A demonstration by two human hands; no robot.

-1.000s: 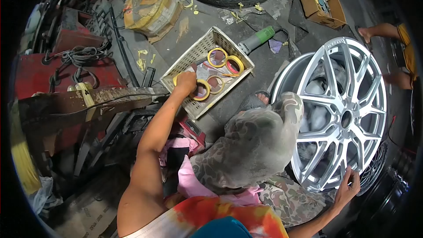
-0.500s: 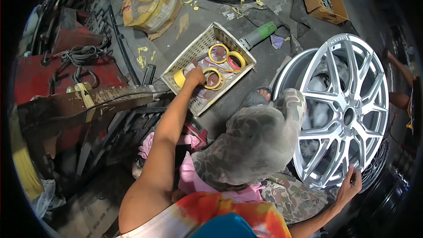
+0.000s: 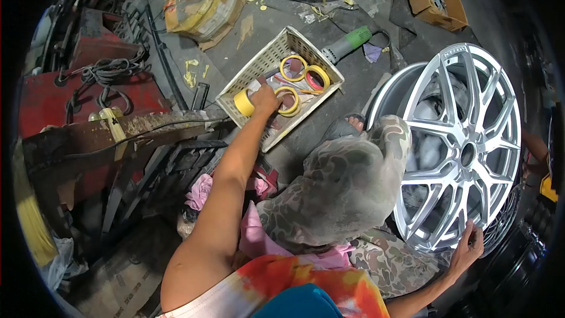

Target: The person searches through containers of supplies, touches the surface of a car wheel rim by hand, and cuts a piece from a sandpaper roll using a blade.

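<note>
Cannot tell either grip. Brushing sideways, left hand (image 3: 267, 101) could displace round yellow tape roll (image 3: 242, 102) at nine o'clock; pushing, right hand (image 3: 467, 247) could tilt silver spoked metal wheel (image 3: 479, 146).

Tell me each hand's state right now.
Left hand: inside the crate; grip cannot be told.
Right hand: partly curled, at the wheel; grip cannot be told.

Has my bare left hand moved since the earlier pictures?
Yes: against the cream slotted plastic crate, the left hand has shifted rightward, toward the middle.

Camouflage trousers (image 3: 344, 194), orange-patterned shirt (image 3: 279, 275).
</note>
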